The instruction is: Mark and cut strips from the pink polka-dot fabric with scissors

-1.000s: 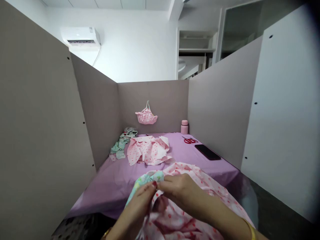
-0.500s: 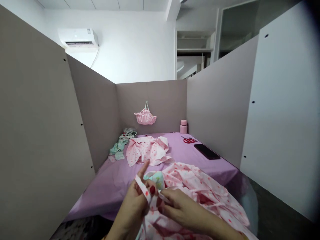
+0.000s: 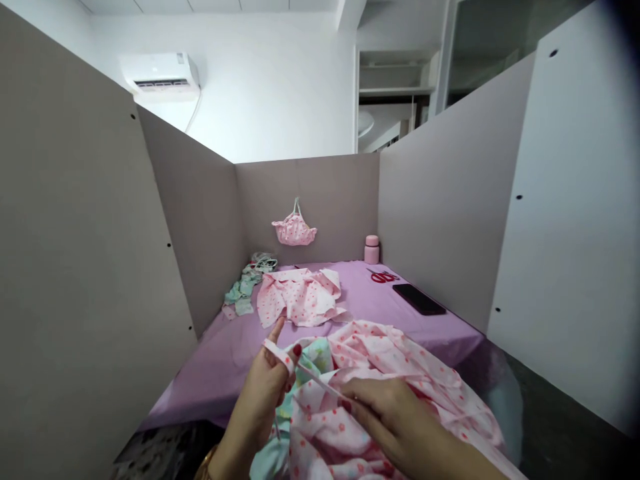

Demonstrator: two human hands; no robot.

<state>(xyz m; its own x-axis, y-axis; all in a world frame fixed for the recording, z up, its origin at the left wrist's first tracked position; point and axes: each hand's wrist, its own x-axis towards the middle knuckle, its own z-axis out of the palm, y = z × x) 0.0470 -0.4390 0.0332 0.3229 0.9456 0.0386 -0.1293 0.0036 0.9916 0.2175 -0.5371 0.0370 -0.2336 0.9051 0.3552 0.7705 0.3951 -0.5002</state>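
A narrow pink fabric strip (image 3: 320, 382) with red dots runs between my hands. It loops over my left hand (image 3: 270, 377), whose index finger points up while the other fingers curl around the strip. My right hand (image 3: 383, 413) pinches the strip between thumb and fingers, lower and to the right. Below both hands lies a heap of pink dotted cloth (image 3: 415, 373), bunched up at the near edge of the table. Pale green patterned cloth (image 3: 316, 357) shows between the hands and beneath the left one.
On the purple tablecloth (image 3: 365, 293) lie another pink dotted cloth (image 3: 300, 297), green scraps (image 3: 244, 287), red-handled scissors (image 3: 384, 277) and a black phone (image 3: 419, 299). A pink bottle (image 3: 371, 250) stands at the back. A gathered pink piece (image 3: 295, 230) hangs on the rear partition (image 3: 340, 193).
My hands have moved apart, the right one going right and the left one slightly left. The strip between them is now stretched straight. The view has shifted slightly.
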